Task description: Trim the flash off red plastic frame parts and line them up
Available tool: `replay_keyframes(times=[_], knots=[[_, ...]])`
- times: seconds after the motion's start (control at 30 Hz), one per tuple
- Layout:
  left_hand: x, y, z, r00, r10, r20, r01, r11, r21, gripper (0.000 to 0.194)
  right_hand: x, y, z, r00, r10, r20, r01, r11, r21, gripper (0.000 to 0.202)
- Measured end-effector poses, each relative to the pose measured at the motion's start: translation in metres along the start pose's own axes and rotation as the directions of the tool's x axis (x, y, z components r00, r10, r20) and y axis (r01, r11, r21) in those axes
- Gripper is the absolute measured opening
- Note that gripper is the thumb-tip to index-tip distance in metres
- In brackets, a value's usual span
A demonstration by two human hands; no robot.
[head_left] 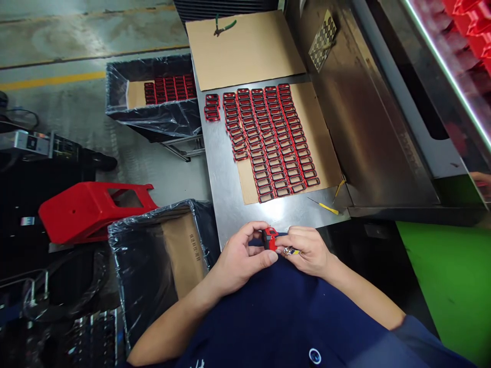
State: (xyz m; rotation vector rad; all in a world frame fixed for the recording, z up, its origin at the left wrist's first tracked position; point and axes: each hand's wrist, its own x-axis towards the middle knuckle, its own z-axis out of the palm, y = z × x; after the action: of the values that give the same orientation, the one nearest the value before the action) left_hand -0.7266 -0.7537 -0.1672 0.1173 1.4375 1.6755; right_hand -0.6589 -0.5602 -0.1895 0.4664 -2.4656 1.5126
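In front of my body, near the table's front edge, a small red-and-black plastic part (270,238) is pinched between the thumb and fingers of my left hand (241,255). My right hand (307,249) is closed round a small tool with metal and yellow on it (291,251); its exact kind is hard to make out. The right fingertips are at the right side of the plastic part and seem to touch it. Beyond my hands, several rows of red-and-black frames (274,140) lie on a cardboard sheet (320,128) on the metal table (226,189).
Green-handled cutters (224,25) rest on another cardboard sheet (249,51). A yellow-handled pick (328,208) lies at the table's right front. To the left stand a lined bin with red parts (153,115), a lined bin with cardboard (141,271) and a red housing (88,209).
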Motion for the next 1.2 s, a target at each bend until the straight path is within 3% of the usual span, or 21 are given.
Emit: replay_keyframes(times=[0.1, 0.2, 0.27, 0.33, 0.4, 0.47, 0.9, 1.2], knots=[[-0.002, -0.002, 0.001, 0.994, 0.094, -0.061, -0.089, 0.993, 0.076, 0.052, -0.003, -0.001, -0.001, 0.997, 0.082, 0.005, -0.082, 0.995, 0.049, 0.015], [-0.004, -0.003, 0.001, 0.978, 0.193, -0.081, -0.177, 0.968, 0.178, 0.051, -0.006, -0.004, 0.000, 0.943, 0.331, 0.016, -0.325, 0.916, 0.236, 0.020], [-0.005, -0.003, 0.000, 0.967, 0.249, -0.060, -0.228, 0.943, 0.241, 0.051, -0.006, -0.005, 0.000, 0.852, 0.518, 0.073, -0.497, 0.759, 0.420, 0.029], [-0.006, -0.004, 0.000, 0.953, 0.300, -0.041, -0.275, 0.915, 0.294, 0.053, -0.006, -0.006, 0.000, 0.773, 0.611, 0.172, -0.572, 0.553, 0.606, 0.037], [-0.007, -0.006, 0.000, 0.940, 0.339, -0.039, -0.306, 0.888, 0.344, 0.058, -0.005, -0.007, -0.001, 0.749, 0.612, 0.253, -0.565, 0.391, 0.727, 0.041], [-0.007, -0.008, -0.001, 0.928, 0.372, -0.036, -0.330, 0.862, 0.385, 0.065, -0.004, -0.009, -0.002, 0.753, 0.592, 0.287, -0.549, 0.325, 0.770, 0.040], [-0.003, -0.018, -0.007, 0.831, 0.547, 0.102, -0.499, 0.650, 0.574, 0.079, 0.005, -0.016, -0.003, 0.734, 0.575, 0.361, -0.586, 0.268, 0.765, 0.045], [-0.005, -0.018, -0.006, 0.880, 0.472, 0.057, -0.415, 0.704, 0.577, 0.082, 0.007, -0.016, 0.000, 0.721, 0.589, 0.364, -0.592, 0.253, 0.765, 0.045]])
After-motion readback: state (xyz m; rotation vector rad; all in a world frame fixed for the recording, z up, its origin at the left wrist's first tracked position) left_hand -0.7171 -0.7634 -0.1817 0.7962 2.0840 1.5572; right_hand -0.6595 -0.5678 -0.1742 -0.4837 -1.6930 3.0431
